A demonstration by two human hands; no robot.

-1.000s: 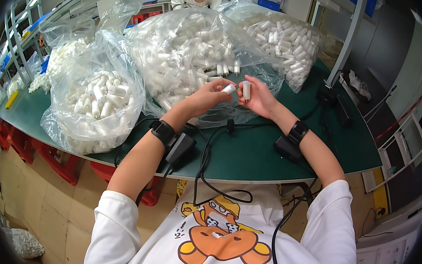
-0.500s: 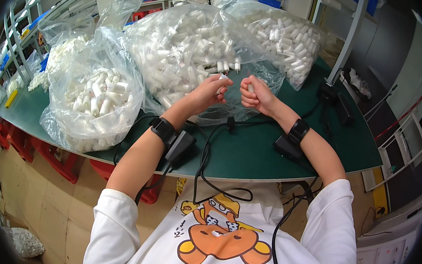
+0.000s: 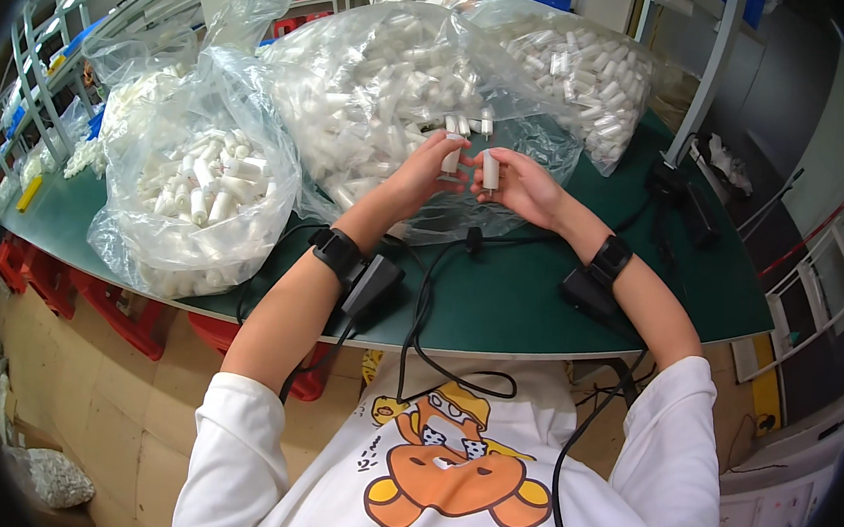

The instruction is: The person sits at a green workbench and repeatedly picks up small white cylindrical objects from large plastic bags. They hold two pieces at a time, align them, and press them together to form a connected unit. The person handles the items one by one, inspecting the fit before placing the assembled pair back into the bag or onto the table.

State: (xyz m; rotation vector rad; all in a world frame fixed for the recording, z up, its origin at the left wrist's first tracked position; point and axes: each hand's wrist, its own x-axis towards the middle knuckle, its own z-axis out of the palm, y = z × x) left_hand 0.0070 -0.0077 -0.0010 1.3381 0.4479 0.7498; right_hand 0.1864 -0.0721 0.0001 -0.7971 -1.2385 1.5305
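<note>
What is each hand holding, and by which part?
The left hand holds one white cylinder by its side; the right hand holds another white cylinder, also by its side. Exact contact points are too small to tell.

Workshop: green worktable (image 3: 513,317), bulk bags (image 3: 128,243) of white cylinders (image 3: 199,206), red stools (image 3: 134,323).

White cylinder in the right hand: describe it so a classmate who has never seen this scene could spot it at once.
Find the green table, then the biggest clear bag on it. Near that bag, the right hand holds the white cylinder nearly upright. Its closest look-alike is in the left hand instead.
</note>
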